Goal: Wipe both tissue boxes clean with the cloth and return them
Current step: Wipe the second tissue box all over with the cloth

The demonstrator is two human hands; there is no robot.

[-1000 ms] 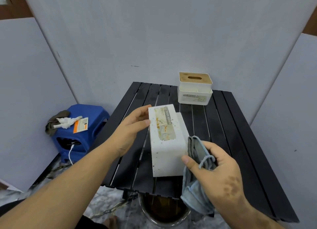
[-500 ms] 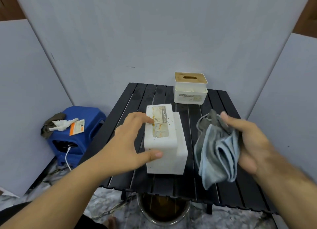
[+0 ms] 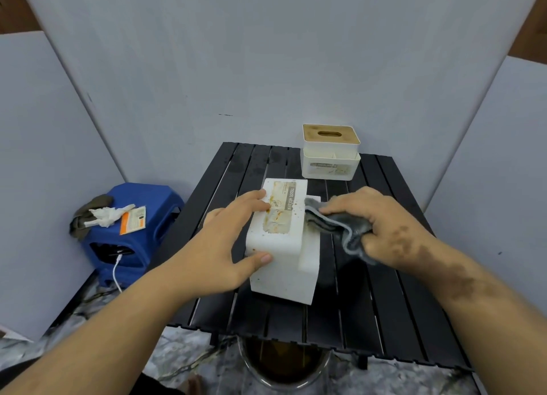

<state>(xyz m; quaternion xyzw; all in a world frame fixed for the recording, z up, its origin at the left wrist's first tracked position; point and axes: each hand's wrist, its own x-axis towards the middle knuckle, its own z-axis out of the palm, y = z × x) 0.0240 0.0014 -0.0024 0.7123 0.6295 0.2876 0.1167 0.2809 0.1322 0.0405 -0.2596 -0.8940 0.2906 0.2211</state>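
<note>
A white tissue box point(image 3: 281, 246) with a stained label lies on the black slatted table point(image 3: 370, 291). My left hand point(image 3: 225, 246) grips it, fingers on top and thumb on the near face. My right hand point(image 3: 381, 226) holds a bunched grey cloth point(image 3: 334, 226) against the box's right side, at the ledge. A second tissue box point(image 3: 330, 155), cream with a wooden lid, stands at the table's far edge.
A blue stool point(image 3: 139, 232) left of the table carries rags, a card and a white cable. A metal bucket point(image 3: 284, 365) with brown liquid sits under the table's near edge. Grey panels enclose the table on three sides.
My right hand has brought the cloth from the air down to the box's right side. The left hand keeps its grip on the box, now resting on the table.
</note>
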